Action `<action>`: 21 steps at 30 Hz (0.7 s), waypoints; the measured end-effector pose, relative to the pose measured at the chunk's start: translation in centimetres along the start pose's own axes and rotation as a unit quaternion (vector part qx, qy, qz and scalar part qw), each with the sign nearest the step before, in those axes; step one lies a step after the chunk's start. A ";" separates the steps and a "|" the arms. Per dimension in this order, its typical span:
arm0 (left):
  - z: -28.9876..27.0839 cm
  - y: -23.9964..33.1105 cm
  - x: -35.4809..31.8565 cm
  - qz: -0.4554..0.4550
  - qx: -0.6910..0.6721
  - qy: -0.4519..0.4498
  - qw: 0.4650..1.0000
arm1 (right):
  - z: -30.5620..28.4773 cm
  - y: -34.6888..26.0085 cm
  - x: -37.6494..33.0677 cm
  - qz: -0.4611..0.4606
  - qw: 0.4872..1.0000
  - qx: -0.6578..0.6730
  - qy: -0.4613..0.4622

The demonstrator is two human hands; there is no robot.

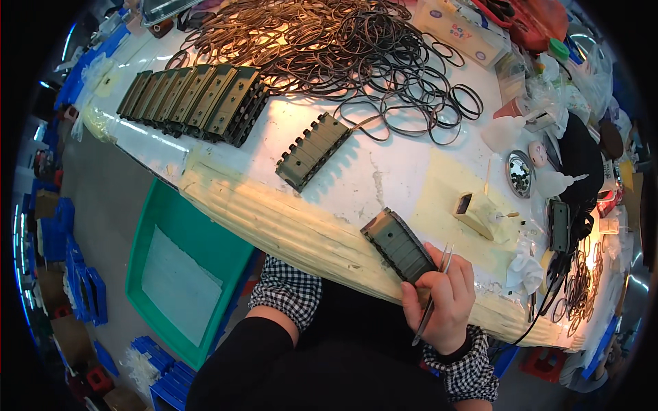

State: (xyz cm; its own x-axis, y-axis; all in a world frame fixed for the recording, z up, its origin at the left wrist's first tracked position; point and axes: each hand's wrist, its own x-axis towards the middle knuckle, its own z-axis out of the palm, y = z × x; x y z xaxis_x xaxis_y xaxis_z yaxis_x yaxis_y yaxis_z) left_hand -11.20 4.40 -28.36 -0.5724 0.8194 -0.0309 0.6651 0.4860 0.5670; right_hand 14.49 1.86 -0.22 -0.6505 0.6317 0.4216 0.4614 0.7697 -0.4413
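Olive-green ribbed part (pixel 399 241) is located at the near edge of the table (pixel 394 171), over the pale yellow padding (pixel 274 219), tilted with its far end to the left. Right hand (pixel 445 301): grasping; thumb and fingers close about the near, right end of the part, and metal tweezers (pixel 424 324) are carried in the same hand, lying across the fingers. Whether the part also rests on the padding cannot be determined. Left hand: out of sight; only the forearm shows, with a black-and-white checked cuff (pixel 286 291) disappearing at the table edge, so its grip cannot be told. Farther off and to the left, a single similar part (pixel 313 151) lies on the white surface, studs along its upper left side. Beyond it, at far left, several like parts (pixel 195 99) stand side by side in a close row. Heaped at the far side are thin dark bands (pixel 329 41), loose loops spreading to the right. Right of the held part are a small tan open-ended block (pixel 478 216) and a round metal dish (pixel 510 181) containing small dark pieces. Below the table, left, sits a green tray (pixel 175 205).
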 end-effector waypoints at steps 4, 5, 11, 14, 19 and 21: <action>0.1 0.2 0.4 0.007 0.014 -0.009 1.000 | -0.2 0.0 0.0 0.001 1.000 0.006 0.001; 0.3 0.3 0.7 0.008 0.016 -0.012 1.000 | -0.2 0.1 0.0 0.002 1.000 0.006 0.003; 0.4 0.2 1.0 0.017 0.027 -0.024 0.999 | -0.1 0.1 -0.1 0.004 1.000 0.012 0.006; 0.3 0.1 1.0 0.018 0.034 -0.028 0.999 | -0.1 0.1 -0.2 0.005 1.000 0.015 0.006; 0.2 0.5 1.4 0.030 0.038 -0.039 0.998 | -0.3 0.1 -0.2 -0.002 1.000 0.015 0.006; 0.1 0.5 1.2 0.033 0.041 -0.044 0.998 | -0.3 0.1 -0.2 -0.004 1.000 0.017 0.008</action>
State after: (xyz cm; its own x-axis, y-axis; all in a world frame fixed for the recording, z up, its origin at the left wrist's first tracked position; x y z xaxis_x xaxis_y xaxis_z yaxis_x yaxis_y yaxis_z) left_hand -11.52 5.69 -28.21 -0.4847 0.8718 -0.0704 0.7386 0.4512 0.5009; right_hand 14.89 1.88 -0.10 -0.6440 0.6268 0.4387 0.4351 0.7717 -0.4639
